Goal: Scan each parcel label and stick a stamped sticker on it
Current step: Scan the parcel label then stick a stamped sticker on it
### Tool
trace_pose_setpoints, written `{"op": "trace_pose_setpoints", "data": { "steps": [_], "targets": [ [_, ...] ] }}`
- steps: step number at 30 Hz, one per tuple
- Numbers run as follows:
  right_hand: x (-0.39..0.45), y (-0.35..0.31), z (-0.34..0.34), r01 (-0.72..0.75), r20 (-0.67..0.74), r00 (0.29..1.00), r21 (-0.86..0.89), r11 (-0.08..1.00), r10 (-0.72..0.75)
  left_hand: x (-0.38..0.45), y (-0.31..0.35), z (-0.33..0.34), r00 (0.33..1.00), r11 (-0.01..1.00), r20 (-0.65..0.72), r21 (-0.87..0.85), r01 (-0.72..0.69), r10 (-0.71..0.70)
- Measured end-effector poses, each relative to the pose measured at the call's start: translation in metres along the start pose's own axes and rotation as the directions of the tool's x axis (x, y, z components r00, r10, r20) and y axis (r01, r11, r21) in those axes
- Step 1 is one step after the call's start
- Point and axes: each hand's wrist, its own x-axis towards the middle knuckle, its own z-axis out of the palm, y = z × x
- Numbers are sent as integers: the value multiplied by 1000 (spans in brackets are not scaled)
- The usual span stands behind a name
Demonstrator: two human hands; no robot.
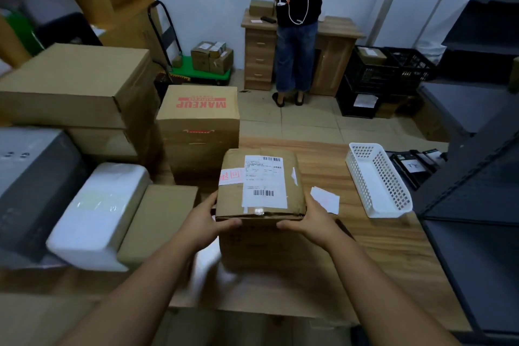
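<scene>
A brown cardboard parcel [261, 222] stands on the wooden table [379, 255] in front of me. A white shipping label [264, 181] with barcodes lies on its top face, and a white sticker with red characters [230, 177] sits left of that label. My left hand [209, 222] grips the parcel's near left corner. My right hand [310, 219] grips its near right corner. A small white paper slip [325, 199] lies on the table just right of the parcel.
A white perforated basket [377, 180] sits at the table's right. Stacked cartons, a "MAKEUP" box [199, 121] and a white wrapped parcel [98, 216] crowd the left. Dark metal shelving [474, 205] stands at the right. A person [299, 25] stands at a far desk.
</scene>
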Motion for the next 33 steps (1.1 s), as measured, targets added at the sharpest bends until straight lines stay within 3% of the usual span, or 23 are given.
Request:
{"op": "trace_pose_setpoints", "data": {
  "steps": [7,13,24,29,33],
  "targets": [
    [-11,12,-30,243,-85,967,25,970,-240,-46,39,28,969,993,-218,33,-115,120],
    [-42,-36,-46,480,-113,871,-4,877,-477,-111,86,15,846,959,-454,176,-224,281],
    [-140,-135,10,719,-68,695,80,691,-716,-267,104,-52,639,902,-636,304,-308,432],
    [-213,-186,112,768,127,616,122,628,-778,-409,59,-88,491,939,-800,298,-174,345],
    [-290,-223,219,818,319,419,274,506,-850,-542,7,-107,316,965,-921,257,55,227]
  ]
}}
